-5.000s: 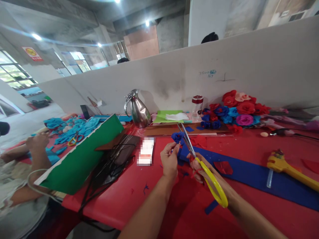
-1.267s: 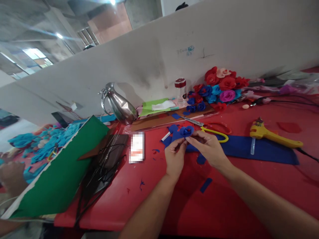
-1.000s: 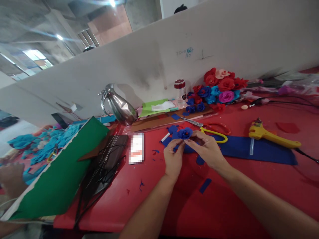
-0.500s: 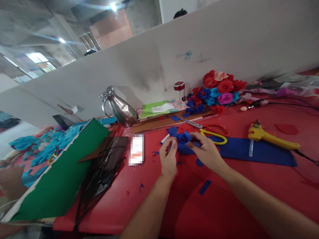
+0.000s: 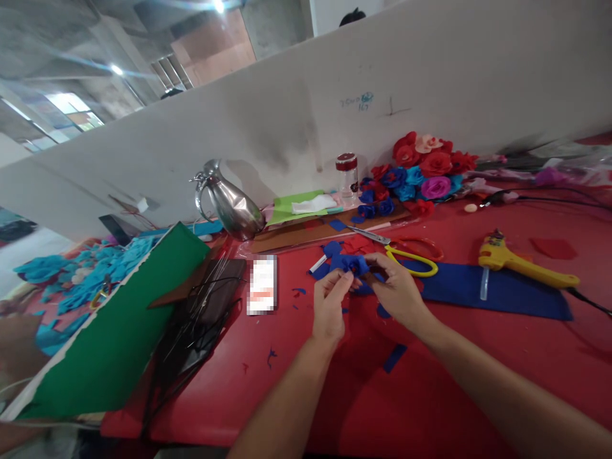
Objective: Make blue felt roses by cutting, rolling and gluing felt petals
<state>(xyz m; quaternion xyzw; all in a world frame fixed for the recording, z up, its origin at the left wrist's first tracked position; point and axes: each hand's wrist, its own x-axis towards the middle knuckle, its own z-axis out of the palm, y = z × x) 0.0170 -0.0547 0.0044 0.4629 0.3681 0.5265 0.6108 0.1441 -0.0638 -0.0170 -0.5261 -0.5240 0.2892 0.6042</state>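
A small blue flower (image 5: 354, 262) is held between my two hands above the red table (image 5: 354, 395). My left hand (image 5: 331, 299) pinches it from the left and below, thumb against its petals. From the right, my right hand (image 5: 394, 287) grips the flower's edge with bent fingers. Blue scraps (image 5: 331, 248) lie just behind the hands. Scissors with yellow handles (image 5: 415, 262) rest behind my right hand, beside a blue strip (image 5: 502, 294). On that strip is a yellow glue gun (image 5: 526, 264).
Finished flowers (image 5: 433, 166) are heaped against the wall at the back right. A metal jug (image 5: 234, 207) and a glass jar (image 5: 347, 178) stand at the back. On the left are a green board (image 5: 119, 331), a phone (image 5: 262, 285) and turquoise pieces (image 5: 95, 268).
My left hand has moved slightly right and up, its thumb now over the flower's front. The flower has turned a little between my fingers, and the view has shifted slightly.
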